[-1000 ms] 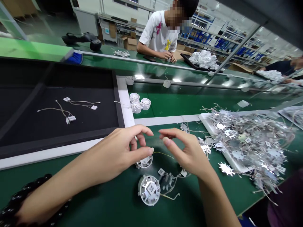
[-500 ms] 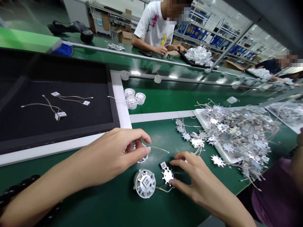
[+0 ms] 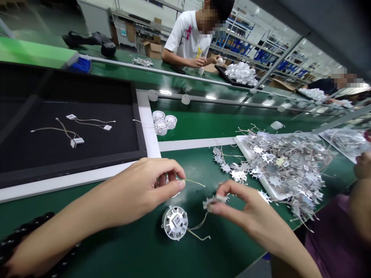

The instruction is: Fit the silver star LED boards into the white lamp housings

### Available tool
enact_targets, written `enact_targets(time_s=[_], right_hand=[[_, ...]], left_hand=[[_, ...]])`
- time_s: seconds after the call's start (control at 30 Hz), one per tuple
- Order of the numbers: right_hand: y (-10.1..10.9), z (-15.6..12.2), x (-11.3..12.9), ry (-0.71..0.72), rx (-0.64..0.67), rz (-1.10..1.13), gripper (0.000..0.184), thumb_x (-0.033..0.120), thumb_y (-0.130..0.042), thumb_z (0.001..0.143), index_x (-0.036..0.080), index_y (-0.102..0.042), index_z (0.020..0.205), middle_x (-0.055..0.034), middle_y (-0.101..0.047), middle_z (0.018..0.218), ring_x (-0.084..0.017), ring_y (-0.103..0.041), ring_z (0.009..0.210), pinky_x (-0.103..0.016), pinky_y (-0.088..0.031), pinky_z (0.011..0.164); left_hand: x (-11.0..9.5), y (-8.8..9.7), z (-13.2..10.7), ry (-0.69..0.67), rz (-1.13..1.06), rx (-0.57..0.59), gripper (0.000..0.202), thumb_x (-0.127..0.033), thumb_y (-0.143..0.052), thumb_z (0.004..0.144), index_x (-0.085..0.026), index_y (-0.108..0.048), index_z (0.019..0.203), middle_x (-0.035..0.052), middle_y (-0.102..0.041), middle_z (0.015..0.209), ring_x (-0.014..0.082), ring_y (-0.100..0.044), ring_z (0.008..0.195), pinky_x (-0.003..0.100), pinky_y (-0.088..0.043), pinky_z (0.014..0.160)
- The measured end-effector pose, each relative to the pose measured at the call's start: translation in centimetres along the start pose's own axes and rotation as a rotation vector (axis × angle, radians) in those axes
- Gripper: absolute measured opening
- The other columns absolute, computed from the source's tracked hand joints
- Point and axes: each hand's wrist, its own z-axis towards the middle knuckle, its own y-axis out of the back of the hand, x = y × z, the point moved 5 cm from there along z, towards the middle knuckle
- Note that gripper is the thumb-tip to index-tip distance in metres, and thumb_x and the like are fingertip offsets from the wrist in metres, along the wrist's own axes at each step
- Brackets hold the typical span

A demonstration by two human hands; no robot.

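Observation:
My left hand [image 3: 158, 185] is closed in a pinch. A thin yellowish wire [image 3: 194, 182] comes out at its fingertips, and a white round part [image 3: 175, 192] is mostly hidden behind the thumb. My right hand [image 3: 239, 202] is closed on a silvery, toothed metal plate [image 3: 216, 201], held tilted between thumb and fingers above the table. Between and below my hands a white round housing [image 3: 175, 223] stands on the green table, with a toothed plate and a small square label on its top. A pale wire [image 3: 199, 236] trails from it to the right.
A heap of toothed plates with wires [image 3: 292, 166] covers a white tray [image 3: 246, 154] at right. White housings [image 3: 161, 126] stand beyond the white strip. A black tray [image 3: 95, 162] holds wired square pieces at left. A person [image 3: 188, 38] works opposite; another person's arm [image 3: 362, 193] is at right.
My right hand has picked up the toothed plate from the table beside the housing and tilted it. The left hand stays nearly in place, its thumb and forefinger closer together.

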Motion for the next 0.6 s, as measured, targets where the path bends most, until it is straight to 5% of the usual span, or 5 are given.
enact_targets(time_s=[0.13,0.23,0.43,0.6], right_hand=[[0.3,3.2,2.3,0.064,-0.135,0.462,0.027,0.045,-0.08,0.087,0.022,-0.068,0.083,-0.0014,-0.072,0.079,-0.015,-0.067,0.068,-0.026,-0.056,0.061],[-1.0,5.8,3.7,0.139,-0.16,0.59,0.035,0.051,-0.08,0.084,0.022,-0.064,0.077,-0.0006,-0.068,0.077,-0.013,-0.059,0.064,-0.025,-0.052,0.057],[-3.4,7.7,4.9,0.183,-0.146,0.604,0.04,0.056,-0.076,0.087,0.022,-0.059,0.077,0.0002,-0.065,0.076,-0.014,-0.062,0.069,-0.026,-0.055,0.06],[-0.7,5.3,5.5,0.45,-0.31,0.247,0.027,0.047,-0.061,0.103,0.028,-0.065,0.122,-0.0094,-0.072,0.123,-0.023,-0.071,0.108,-0.039,-0.062,0.088]], left_hand=[[-0.7,0.4,-0.2,-0.024,-0.155,-0.096,0.019,-0.042,-0.068,0.093,-0.03,-0.074,0.105,-0.0007,-0.075,0.106,0.0227,-0.067,0.097,0.029,-0.049,0.081],[-1.2,1.0,-0.3,-0.036,-0.224,-0.185,0.016,-0.041,-0.073,0.09,-0.029,-0.078,0.1,-0.0009,-0.077,0.105,0.0233,-0.068,0.1,0.028,-0.051,0.084],[-0.9,1.8,0.0,-0.071,-0.505,-0.221,0.016,-0.032,-0.084,0.081,-0.022,-0.078,0.091,-0.0016,-0.078,0.085,0.0182,-0.073,0.083,0.024,-0.058,0.076],[0.0,2.7,0.4,-0.022,-0.672,-0.236,0.015,-0.026,-0.086,0.081,-0.019,-0.073,0.086,-0.0029,-0.079,0.076,0.0153,-0.077,0.075,0.022,-0.059,0.076]])
